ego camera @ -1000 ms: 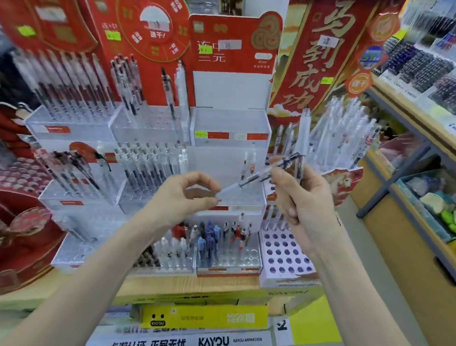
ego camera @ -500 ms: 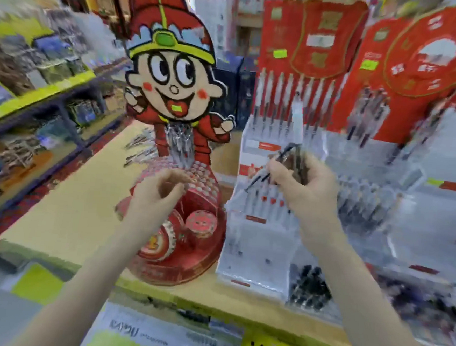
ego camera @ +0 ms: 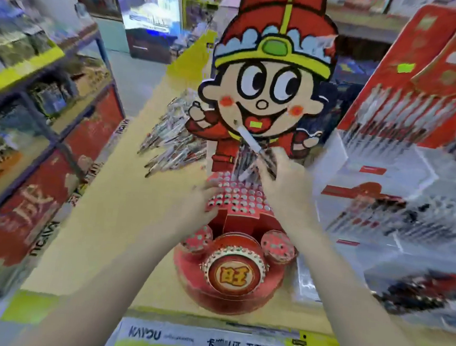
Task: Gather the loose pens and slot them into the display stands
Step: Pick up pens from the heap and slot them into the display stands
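- Your right hand (ego camera: 288, 188) grips a bunch of pens (ego camera: 260, 159), too blurred to count, over the red display stand (ego camera: 231, 257) with its perforated top
- Your left hand (ego camera: 192, 208) touches the stand's left edge; its grip cannot be told
- Loose pens (ego camera: 175, 144) lie heaped on the counter (ego camera: 110, 218) behind
- One cartoon cutout (ego camera: 267, 94) rises behind the stand
- Clear pen racks (ego camera: 398, 184) flank your right

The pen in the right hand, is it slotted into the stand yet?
Not yet: the right hand holds the pen tilted above the red stand.
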`<state>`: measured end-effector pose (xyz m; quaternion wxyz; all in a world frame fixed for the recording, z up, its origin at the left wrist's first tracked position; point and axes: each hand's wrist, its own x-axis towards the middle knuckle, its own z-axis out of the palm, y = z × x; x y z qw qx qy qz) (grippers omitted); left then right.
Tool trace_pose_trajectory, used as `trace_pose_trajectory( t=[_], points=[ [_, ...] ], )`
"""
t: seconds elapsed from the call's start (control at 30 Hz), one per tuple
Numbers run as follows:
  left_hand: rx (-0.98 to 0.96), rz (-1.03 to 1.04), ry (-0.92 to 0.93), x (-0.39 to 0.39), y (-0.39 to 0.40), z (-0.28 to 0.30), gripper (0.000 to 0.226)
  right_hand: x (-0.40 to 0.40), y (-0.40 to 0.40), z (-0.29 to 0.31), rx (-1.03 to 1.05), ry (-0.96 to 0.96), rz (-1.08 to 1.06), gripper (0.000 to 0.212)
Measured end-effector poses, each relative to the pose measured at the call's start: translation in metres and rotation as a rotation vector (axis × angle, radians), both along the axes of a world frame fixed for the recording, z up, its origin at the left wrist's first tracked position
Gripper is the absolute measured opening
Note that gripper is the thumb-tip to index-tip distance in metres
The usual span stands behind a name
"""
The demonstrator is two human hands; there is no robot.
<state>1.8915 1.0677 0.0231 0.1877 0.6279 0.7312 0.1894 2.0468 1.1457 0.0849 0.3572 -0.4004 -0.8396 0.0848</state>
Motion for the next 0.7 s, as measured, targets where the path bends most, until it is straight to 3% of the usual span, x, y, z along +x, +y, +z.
trace_pose_trajectory(
  t=[0.5,0.7],
  points=[
    [-0.017,-0.07,0.028,-0.017,0.006,-0.005,0.042,-0.032,0.012,0.016,-0.147,-0.4,-0.054,0.022],
    [0.011,-0.103,0.01,-0.025,0.009,-0.011,0.041,-0.033,0.006,0.002,-0.14,-0.415,-0.196,0.029]
  ],
)
